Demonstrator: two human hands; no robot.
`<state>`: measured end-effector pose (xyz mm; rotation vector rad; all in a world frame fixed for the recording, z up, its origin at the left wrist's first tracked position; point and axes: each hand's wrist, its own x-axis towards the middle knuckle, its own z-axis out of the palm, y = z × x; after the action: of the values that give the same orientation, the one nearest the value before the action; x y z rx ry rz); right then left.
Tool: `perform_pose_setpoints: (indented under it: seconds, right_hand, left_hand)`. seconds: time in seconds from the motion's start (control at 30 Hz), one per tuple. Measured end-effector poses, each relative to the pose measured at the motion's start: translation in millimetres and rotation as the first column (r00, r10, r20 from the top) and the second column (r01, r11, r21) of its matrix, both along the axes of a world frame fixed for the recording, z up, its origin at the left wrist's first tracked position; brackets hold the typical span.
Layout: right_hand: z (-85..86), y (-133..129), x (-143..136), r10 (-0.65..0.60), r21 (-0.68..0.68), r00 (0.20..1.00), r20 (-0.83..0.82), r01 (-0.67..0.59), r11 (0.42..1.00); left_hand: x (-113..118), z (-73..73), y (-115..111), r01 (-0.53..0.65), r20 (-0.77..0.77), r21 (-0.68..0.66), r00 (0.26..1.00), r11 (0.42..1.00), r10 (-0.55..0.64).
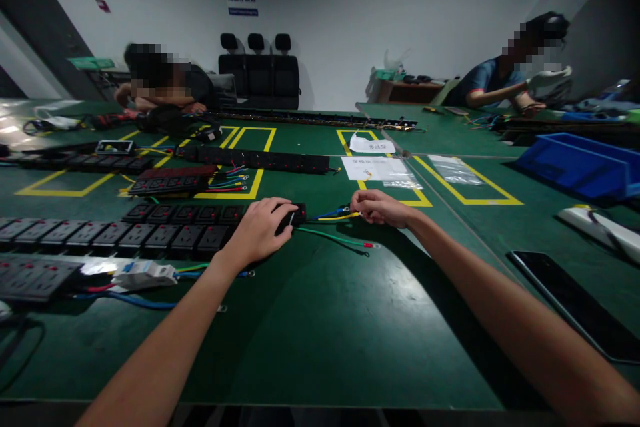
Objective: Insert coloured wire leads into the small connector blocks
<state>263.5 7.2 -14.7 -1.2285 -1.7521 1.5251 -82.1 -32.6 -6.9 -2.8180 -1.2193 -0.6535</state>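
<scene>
Socket strip [200, 213] lies flat on the green table [325, 333], in front of the person. Its long way runs left to right, and its wire end points right. The left hand [257, 230] curls over the strip near that end, holding it. The right hand [379, 208] pinches the yellow wire [336, 217]. A green wire [333, 235] points right too, a bit nearer the person.

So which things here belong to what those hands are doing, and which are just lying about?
Part of the job, it seems: socket strip under the left hand; yellow wire at the right hand; green wire.

Apparently just lying about: phone; blue bin.
</scene>
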Motion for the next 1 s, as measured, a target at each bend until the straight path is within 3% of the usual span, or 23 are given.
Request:
perform_pose_setpoints:
  seconds: [0.1,0.3,0.63,0.87,1.0]
  right_hand:
    - [-3.1,0,0,-0.065,0.035,0.997,0.042,0.064,0.997]
    - [-5.4,1,0,-0.067,0.074,0.984,0.168,0.055,0.996]
    - [-14.4,2,-8,-0.294,0.145,0.952,0.086,0.28,0.949]
    - [-15.4,3,-13,-0.175,0.247,0.974,0.146,0.135,0.96]
    - [-13.7,2,-15,-0.191,0.218,0.976,0.108,0.164,0.962]
  left_hand:
    - [0,-0.8,0,0.0,-0.011,0.001,1.0,1.0,0.0]
    - [-1,-2.7,1,0.0,-0.004,0.003,1.0,1.0,0.0]
    - [-1,-0.6,1,-0.002,-0.001,-0.008,1.0,1.0,0.002]
    - [-1,2.6,-1,-0.037,-0.014,-0.054,0.999,0.998,0.036]
    - [-3,10.7,7,-0.051,-0.049,-0.162,0.998,0.985,0.044]
